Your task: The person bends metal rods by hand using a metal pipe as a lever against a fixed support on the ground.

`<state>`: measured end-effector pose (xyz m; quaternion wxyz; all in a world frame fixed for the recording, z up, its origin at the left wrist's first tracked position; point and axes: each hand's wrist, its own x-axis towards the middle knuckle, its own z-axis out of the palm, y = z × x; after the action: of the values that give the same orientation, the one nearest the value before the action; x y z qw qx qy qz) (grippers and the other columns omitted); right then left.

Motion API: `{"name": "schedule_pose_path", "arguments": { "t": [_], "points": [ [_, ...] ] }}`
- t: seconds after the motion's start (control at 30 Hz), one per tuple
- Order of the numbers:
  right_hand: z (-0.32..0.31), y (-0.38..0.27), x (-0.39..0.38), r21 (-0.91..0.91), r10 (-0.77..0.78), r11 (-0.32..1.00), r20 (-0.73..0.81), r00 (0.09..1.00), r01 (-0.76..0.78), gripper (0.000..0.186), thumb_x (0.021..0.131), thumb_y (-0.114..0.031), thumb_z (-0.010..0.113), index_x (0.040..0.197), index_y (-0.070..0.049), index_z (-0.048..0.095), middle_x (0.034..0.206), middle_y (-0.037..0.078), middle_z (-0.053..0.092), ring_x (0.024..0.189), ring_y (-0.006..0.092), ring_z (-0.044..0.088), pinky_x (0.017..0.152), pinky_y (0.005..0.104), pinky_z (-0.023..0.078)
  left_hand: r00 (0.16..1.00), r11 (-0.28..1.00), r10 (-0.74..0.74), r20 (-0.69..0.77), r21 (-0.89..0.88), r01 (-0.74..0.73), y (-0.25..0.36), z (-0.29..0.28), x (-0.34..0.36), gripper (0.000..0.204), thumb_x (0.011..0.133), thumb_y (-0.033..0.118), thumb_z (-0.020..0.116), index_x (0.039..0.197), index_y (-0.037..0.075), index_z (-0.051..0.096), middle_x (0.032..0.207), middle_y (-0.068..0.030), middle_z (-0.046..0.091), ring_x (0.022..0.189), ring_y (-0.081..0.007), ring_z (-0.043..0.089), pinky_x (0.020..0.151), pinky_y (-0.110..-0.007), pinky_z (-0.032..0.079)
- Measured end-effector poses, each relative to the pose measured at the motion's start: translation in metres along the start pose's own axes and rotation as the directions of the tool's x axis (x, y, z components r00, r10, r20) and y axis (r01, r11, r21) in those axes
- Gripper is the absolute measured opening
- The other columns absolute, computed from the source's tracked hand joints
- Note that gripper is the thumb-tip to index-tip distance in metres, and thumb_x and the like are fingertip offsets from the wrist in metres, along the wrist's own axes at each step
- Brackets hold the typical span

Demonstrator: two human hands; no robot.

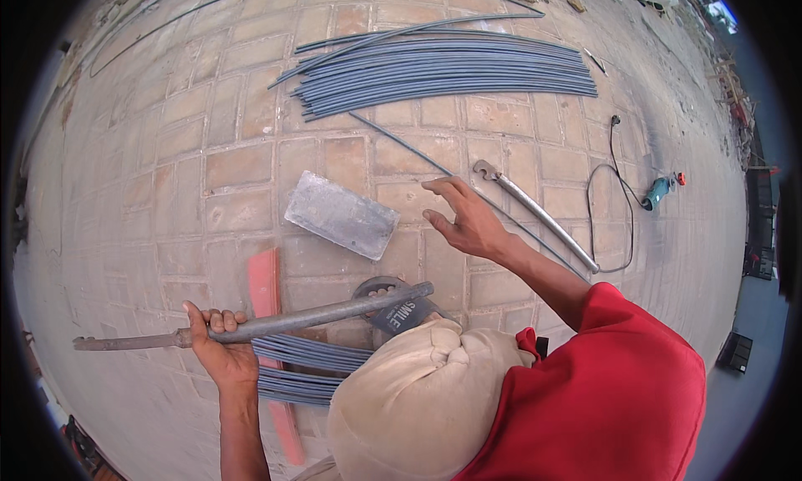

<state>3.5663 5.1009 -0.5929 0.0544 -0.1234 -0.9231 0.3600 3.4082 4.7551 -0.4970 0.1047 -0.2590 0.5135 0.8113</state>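
My left hand (pixel 224 341) is wrapped round a grey metal pipe (pixel 313 316) with a thinner rusty bar at its left end, held about level across my front. My right hand (pixel 469 220) is stretched forward with thumb and fingers apart and nothing in it. It is close to a single steel rod (pixel 408 149) that slants over the paving and runs behind my wrist. Just right of that hand lies a steel bending bar (pixel 543 212) with a hooked jaw. A grey rectangular block (pixel 342 215) lies between my hands, beyond the pipe.
A bundle of steel rods (pixel 451 68) lies across the far brick paving (pixel 238 168). More rods (pixel 309 372) rest over a pinkish-red board (pixel 264 282) beneath the pipe. At the right is a teal corded power tool (pixel 656 195), its black cord (pixel 632 230) looped near the bending bar.
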Motion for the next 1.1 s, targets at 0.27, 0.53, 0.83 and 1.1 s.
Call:
{"name": "schedule_pose_path", "arguments": {
  "t": [0.27, 0.53, 0.83, 1.1],
  "points": [
    [-0.05, 0.201, -0.111, -0.555, 0.452, 0.743, 0.004, 0.892, -0.374, 0.054, 0.082, -0.019, 0.07, 0.127, -0.001, 0.046, 0.111, 0.024, 0.051, 0.105, 0.0408, 0.051, 0.09, 0.0471, 0.044, 0.973, 0.98, -0.193, -0.125, 0.013, 0.196, -0.043, 0.002, 0.042, 0.036, 0.09, 0.041, 0.067, 0.083, 0.011, 0.048, 0.061, 0.0015, 0.042, 0.055, -0.0129, 0.047, 0.059, -0.031, 0.049],
    [-0.062, 0.234, -0.113, -0.34, 0.241, 0.917, 0.051, 0.969, -0.21, 0.032, 0.089, -0.015, 0.06, 0.113, 0.003, 0.051, 0.096, 0.026, 0.055, 0.089, 0.0447, 0.055, 0.078, 0.0483, 0.044, 0.991, 0.993, -0.114, 0.073, 0.039, 0.112, -0.143, 0.054, 0.068, 0.015, 0.09, 0.01, 0.064, 0.092, 0.001, 0.052, 0.079, -0.0089, 0.057, 0.064, -0.0182, 0.057, 0.058, -0.037, 0.049],
    [-0.051, 0.221, -0.037, 0.082, 0.271, 0.962, -0.162, 0.949, -0.26, 0.032, 0.101, -0.034, 0.042, 0.1, -0.002, 0.05, 0.062, -0.001, 0.039, 0.048, 0.007, 0.038, 0.042, 0.0263, 0.029, 0.997, 0.729, 0.07, 0.02, 0.682, -0.064, -0.221, 0.076, 0.045, 0.052, 0.084, 0.028, 0.069, 0.112, -0.009, 0.045, 0.105, -0.0298, 0.059, 0.101, -0.0413, 0.061, 0.086, -0.046, 0.047],
    [-0.012, 0.059, 0.043, 0.181, -0.143, 0.976, 0.1, 0.985, 0.123, 0.034, 0.099, -0.034, 0.048, 0.099, -0.001, 0.05, 0.063, 0.0, 0.042, 0.055, 0.0086, 0.038, 0.048, 0.0288, 0.032, 0.958, 0.354, -0.078, 0.277, 0.906, -0.233, -0.192, 0.066, 0.03, 0.056, 0.085, 0.043, 0.066, 0.108, -0.007, 0.056, 0.105, -0.0273, 0.063, 0.1, -0.0421, 0.063, 0.083, -0.05, 0.051]
  ]
}}
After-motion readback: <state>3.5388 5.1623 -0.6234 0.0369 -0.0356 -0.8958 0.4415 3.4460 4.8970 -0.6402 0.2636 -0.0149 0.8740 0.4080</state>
